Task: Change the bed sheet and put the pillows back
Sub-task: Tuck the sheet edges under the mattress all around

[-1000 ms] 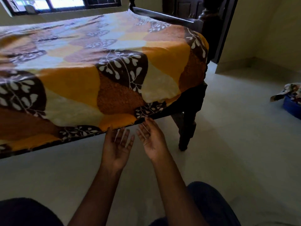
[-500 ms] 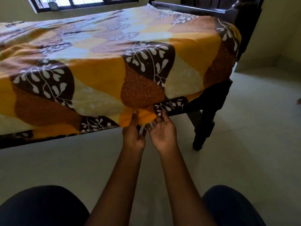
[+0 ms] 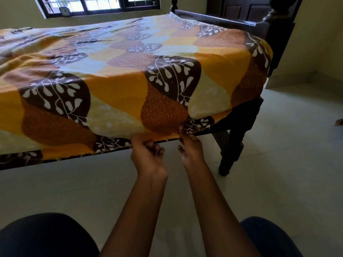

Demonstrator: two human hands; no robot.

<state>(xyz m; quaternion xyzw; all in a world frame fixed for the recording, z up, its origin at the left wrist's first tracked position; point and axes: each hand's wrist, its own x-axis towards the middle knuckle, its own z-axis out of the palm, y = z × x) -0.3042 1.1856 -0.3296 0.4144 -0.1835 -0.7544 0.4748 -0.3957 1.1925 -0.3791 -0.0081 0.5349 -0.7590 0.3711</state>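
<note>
We are pinching bed sheet (image 3: 115, 86) hem, left hand (image 3: 148, 156) and right hand (image 3: 191, 147); sheet lying flat, long axis running left-right along bed (image 3: 239, 127); pale floor (image 3: 278, 145), window (image 3: 96, 4) behind.

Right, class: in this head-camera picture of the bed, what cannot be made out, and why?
Head view:
Mattress: covered by the sheet.
Right hand, hold on the hem: too small to tell.
Left end of the bed, any pillows: cut off by the left edge.
Round object on the sill: too small to identify.
Floor item: cut off by the right edge.
</note>
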